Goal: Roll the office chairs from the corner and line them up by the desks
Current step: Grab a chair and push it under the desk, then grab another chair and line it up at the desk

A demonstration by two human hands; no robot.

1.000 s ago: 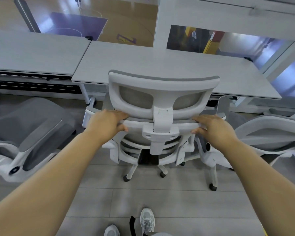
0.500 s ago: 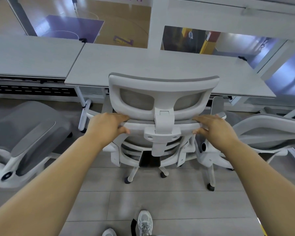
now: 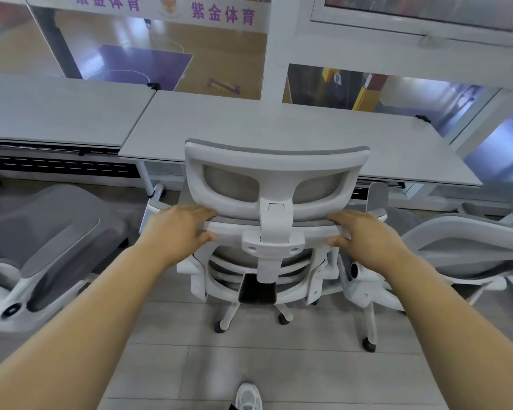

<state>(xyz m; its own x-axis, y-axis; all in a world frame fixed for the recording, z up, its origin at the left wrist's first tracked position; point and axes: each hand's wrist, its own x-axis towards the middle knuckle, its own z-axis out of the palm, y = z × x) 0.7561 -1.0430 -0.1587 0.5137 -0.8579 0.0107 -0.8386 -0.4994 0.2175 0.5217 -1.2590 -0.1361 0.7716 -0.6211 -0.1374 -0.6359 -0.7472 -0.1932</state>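
The white-framed, grey-mesh office chair [image 3: 274, 220] stands on the floor facing the pale grey worktop [image 3: 279, 134], its seat just at the edge, seemingly nearly placed. Similar chairs flank it. The left hand [image 3: 179, 229] and right hand [image 3: 365, 235] reach forward, arms nearly straight, fingers curled closed over the backrest's top bar.

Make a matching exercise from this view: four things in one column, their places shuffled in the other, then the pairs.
1. left hand
2. right hand
3. desk
4. shoe

A. bottom edge, on the floor
B. gripping the chair back left of its headrest post
C. beyond the headrest
D. gripping the chair back right of the post

Pairs: 1-B, 2-D, 3-C, 4-A
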